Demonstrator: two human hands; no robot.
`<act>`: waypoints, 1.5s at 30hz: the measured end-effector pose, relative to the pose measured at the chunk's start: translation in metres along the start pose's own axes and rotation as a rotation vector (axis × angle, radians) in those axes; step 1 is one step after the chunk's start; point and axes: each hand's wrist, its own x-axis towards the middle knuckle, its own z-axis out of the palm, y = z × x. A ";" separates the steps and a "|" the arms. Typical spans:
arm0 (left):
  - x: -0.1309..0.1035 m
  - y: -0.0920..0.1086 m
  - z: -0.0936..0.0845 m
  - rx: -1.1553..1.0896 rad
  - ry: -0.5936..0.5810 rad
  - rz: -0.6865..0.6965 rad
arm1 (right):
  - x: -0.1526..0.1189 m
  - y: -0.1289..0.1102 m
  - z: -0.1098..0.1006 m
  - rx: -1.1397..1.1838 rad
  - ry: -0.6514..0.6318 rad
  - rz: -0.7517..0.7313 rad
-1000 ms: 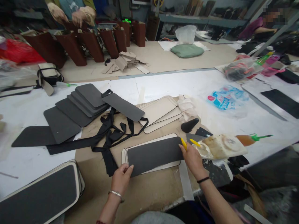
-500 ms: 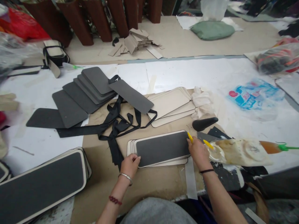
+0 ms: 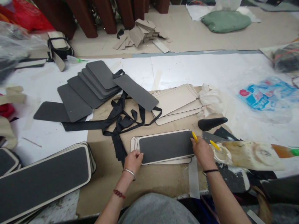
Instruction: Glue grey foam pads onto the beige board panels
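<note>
A dark grey rectangular panel (image 3: pixel 167 146) with rounded corners lies on a fanned stack of cream, dark-edged panels (image 3: pixel 135 143). My left hand (image 3: pixel 133 160) is closed, thumb and fingers pinching at the lower left corner. At the right end, my right hand (image 3: pixel 202 151) has its fingertips against the edge, closed around a slim yellow tool (image 3: pixel 194 136). A second yellow piece shows beyond the knuckles; whether it belongs to the same tool is hidden. Close to the right hand lie a glue-smeared pale piece (image 3: pixel 252 155) and a black curved object (image 3: pixel 212 123).
Dark grey panels (image 3: pixel 80 93) fan out at the left behind tangled black strips (image 3: pixel 121 119). More cream panels (image 3: pixel 176 101) lie behind the work. Larger bordered panels (image 3: pixel 46 168) are stacked front left. Cardboard scraps (image 3: pixel 137 35) and a green bag (image 3: pixel 226 21) sit at the back.
The camera view has shifted slightly, so everything sits a little farther right and higher. Both hands keep nearly the same place on the dark grey panel.
</note>
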 end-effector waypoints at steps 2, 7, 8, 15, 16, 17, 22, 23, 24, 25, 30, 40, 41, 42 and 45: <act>0.000 0.000 0.000 0.003 -0.005 0.004 | 0.000 0.000 0.000 -0.006 -0.006 0.016; 0.002 -0.004 0.000 -0.004 -0.008 0.004 | -0.001 -0.002 -0.002 0.004 0.001 0.015; 0.003 -0.004 0.000 -0.009 -0.008 0.004 | -0.001 -0.002 -0.002 0.005 0.002 0.019; 0.005 -0.008 0.002 -0.023 -0.006 0.002 | 0.002 0.000 0.003 0.013 0.006 0.040; 0.005 -0.009 0.002 -0.018 -0.007 0.001 | 0.002 0.000 0.003 0.012 0.010 0.039; 0.006 -0.010 0.003 -0.014 -0.010 0.001 | 0.003 0.000 0.004 0.012 0.014 0.036; 0.007 -0.010 0.004 0.031 -0.025 -0.004 | 0.005 0.000 0.005 0.021 0.002 0.050; 0.007 -0.009 0.004 0.054 -0.023 -0.008 | 0.005 0.000 0.005 0.022 0.010 0.051; 0.006 -0.007 0.003 0.081 -0.021 -0.011 | 0.004 0.000 0.006 0.022 0.025 0.052; 0.005 -0.005 0.003 0.111 -0.016 -0.010 | 0.004 0.000 0.007 0.022 0.043 0.055; -0.002 0.002 0.003 0.199 0.125 0.062 | 0.001 0.001 0.009 0.034 0.048 0.076; 0.012 -0.025 -0.006 -0.236 0.216 -0.006 | -0.001 0.003 0.003 0.218 0.028 0.038; 0.014 -0.029 -0.009 -0.250 0.208 -0.002 | -0.002 0.003 0.005 0.253 0.021 0.018; 0.016 -0.032 -0.012 -0.259 0.205 0.002 | -0.002 0.003 0.007 0.282 0.014 0.001; 0.022 -0.040 -0.019 -0.264 0.212 0.005 | -0.004 0.004 0.015 0.348 -0.014 -0.043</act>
